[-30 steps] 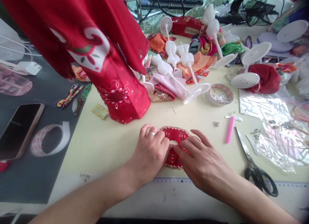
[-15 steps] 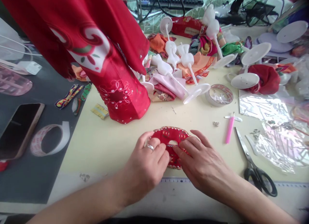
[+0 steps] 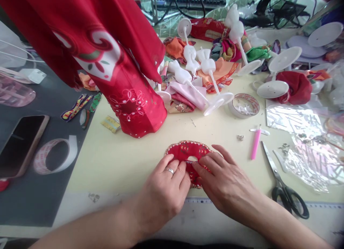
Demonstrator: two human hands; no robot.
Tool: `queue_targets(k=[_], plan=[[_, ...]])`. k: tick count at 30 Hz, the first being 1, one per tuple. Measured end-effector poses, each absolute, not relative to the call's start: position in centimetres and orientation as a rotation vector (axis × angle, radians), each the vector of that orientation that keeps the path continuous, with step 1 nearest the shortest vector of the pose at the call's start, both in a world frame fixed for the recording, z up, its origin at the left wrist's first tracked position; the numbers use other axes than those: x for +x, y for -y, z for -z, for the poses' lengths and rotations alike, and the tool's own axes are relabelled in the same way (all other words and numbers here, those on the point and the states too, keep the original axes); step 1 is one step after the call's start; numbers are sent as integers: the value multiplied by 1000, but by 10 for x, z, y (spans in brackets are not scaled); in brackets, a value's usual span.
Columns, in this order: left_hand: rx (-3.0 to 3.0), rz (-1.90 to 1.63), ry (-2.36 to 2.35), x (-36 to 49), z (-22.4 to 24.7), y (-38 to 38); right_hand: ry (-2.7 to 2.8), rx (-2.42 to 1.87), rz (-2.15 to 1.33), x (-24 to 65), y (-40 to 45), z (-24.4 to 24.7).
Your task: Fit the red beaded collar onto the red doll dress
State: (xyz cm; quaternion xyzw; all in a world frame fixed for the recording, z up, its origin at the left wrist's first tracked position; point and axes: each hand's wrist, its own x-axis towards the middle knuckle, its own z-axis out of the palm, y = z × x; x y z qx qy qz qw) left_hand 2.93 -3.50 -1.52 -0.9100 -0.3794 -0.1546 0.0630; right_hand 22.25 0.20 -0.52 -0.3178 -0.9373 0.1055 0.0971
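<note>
While the left hand [image 3: 163,188] and the right hand [image 3: 224,182] press down side by side, an oval of red beaded fabric [image 3: 186,150] lies flat on the bench [image 3: 107,173] between them, near the front edge, with a small round hole at its centre. The left fingers [image 3: 177,167] sit together on the fabric's lower left, a ring [image 3: 169,171] on one of them. The right fingers [image 3: 206,162] slant across its lower right, slightly apart, their tips just below the hole and almost touching the left hand. Just right of them stand a pink-handled tool [image 3: 255,145] and black-handled scissors [image 3: 279,193], with a ruler [image 3: 204,200] along the front. Further up, a tall red dress [image 3: 131,105] stands on the bench beside a heap of fabric scraps [image 3: 185,102] and white plastic doll stands [image 3: 208,67], and a roll of tape [image 3: 243,95] lies nearby.
</note>
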Motion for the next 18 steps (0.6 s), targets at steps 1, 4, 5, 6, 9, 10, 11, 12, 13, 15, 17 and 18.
queue_targets(k=[1,4,5,6,9,10,11,12,13,15,17,18], plan=[[-2741,464,1146,30,15,35,2777,-945,-314,223,-2,5],[-2720,477,1155,31,14,36,2783,-936,-316,223,-3,5],[-2718,478,1156,31,14,37,2782,-926,-313,223,-3,4],[-2720,478,1155,31,13,37,2778,-913,-309,223,-3,4],[-2730,469,1159,32,13,38,2765,-867,-317,222,-4,2],[-2732,468,1159,32,13,39,2765,-856,-328,221,-4,2],[-2737,468,1154,32,13,39,2770,-848,-344,221,-4,2],[-2743,467,1144,32,13,40,2776,-844,-358,220,-4,3],[-2747,466,1130,31,13,40,2783,-843,-367,220,-4,3],[-2756,456,1100,31,14,40,2796,-845,-374,219,-3,5],[-2754,447,1086,30,14,41,2799,-848,-371,218,-4,6],[-2751,449,1084,30,14,41,2799,-851,-370,217,-4,7]])
